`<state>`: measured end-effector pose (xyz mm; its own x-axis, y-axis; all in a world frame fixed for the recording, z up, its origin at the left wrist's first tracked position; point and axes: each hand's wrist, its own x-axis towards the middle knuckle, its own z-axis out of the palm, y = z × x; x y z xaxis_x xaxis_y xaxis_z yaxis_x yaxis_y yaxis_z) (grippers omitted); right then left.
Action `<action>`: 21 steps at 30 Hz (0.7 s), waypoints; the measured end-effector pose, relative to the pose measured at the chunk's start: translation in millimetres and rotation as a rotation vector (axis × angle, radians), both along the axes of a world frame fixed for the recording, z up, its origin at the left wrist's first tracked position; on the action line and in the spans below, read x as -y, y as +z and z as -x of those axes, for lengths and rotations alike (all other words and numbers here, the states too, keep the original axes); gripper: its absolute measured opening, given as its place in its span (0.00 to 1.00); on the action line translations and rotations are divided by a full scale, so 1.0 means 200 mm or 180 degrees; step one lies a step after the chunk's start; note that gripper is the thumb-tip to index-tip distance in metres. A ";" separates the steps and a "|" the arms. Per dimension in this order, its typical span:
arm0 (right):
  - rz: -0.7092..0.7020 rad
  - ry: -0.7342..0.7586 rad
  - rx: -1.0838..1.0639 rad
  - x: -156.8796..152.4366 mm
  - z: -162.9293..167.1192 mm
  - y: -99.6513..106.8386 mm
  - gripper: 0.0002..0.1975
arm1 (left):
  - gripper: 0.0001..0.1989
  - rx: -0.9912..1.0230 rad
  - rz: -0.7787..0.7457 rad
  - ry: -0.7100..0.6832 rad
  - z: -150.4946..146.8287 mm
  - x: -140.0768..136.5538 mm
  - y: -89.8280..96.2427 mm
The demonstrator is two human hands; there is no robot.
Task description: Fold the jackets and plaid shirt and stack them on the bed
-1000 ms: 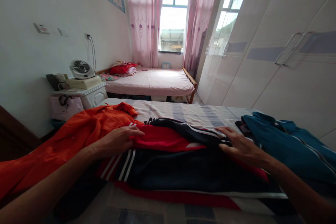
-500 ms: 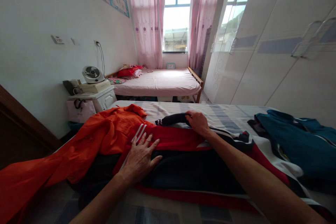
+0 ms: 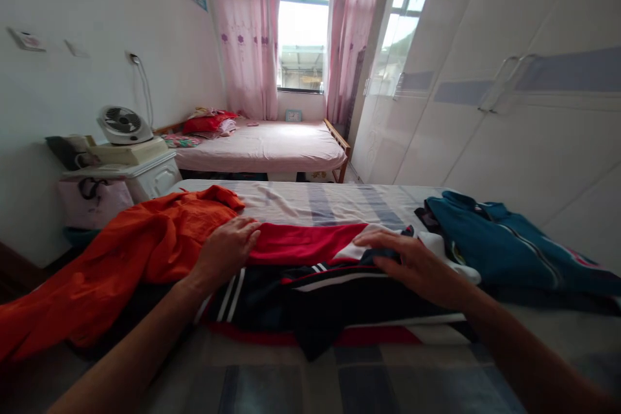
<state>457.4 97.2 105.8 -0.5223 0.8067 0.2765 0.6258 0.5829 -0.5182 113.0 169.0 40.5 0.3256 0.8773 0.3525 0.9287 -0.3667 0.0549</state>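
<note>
A red, navy and white track jacket (image 3: 378, 301) lies partly folded on the bed in front of me. Its dark sleeve with white stripes lies across the middle of the jacket, and a dark pointed corner hangs toward me. My left hand (image 3: 228, 249) has its fingers curled over the left end of the red panel, beside an orange garment (image 3: 169, 226). At the right, over the white part of the jacket, my right hand (image 3: 405, 262) rests with thumb and fingers apart. A teal zip jacket (image 3: 499, 239) lies beyond it to the right.
The clothes lie on a bed with a checked sheet (image 3: 286, 204). Past it stands a second bed with a pink sheet (image 3: 272, 145). A white nightstand (image 3: 155, 174) holds a fan (image 3: 123, 124) at the left. White wardrobes (image 3: 485, 142) line the right side.
The dark striped sleeve has come from the far edge over the jacket toward me. My left hand has moved to the left end, and my right hand has let go of the sleeve. The view has turned right.
</note>
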 end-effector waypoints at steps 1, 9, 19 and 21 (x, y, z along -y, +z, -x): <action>-0.0236 -0.0338 0.0036 -0.04 -0.07 -0.04 0.18 | 0.25 -0.0097 -0.0106 -0.0088 0.02 -0.04 -0.01; -0.0343 -0.1444 0.0937 -0.29 -0.64 -0.60 0.20 | 0.20 -0.0837 0.0691 0.0057 0.12 -0.20 -0.19; -0.0590 -0.1686 0.0330 -0.28 -0.72 -0.60 0.27 | 0.36 0.0611 0.1544 -0.1472 -0.27 0.23 0.04; -0.0644 -0.1570 0.0481 -0.30 -0.72 -0.60 0.25 | 0.30 0.0681 0.1769 -0.1371 -0.35 0.29 0.06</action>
<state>602.0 157.1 -13.3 -0.1418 0.9043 0.4026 0.9086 0.2803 -0.3096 182.2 110.1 52.7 0.6558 0.7548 -0.0127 0.6567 -0.5621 0.5028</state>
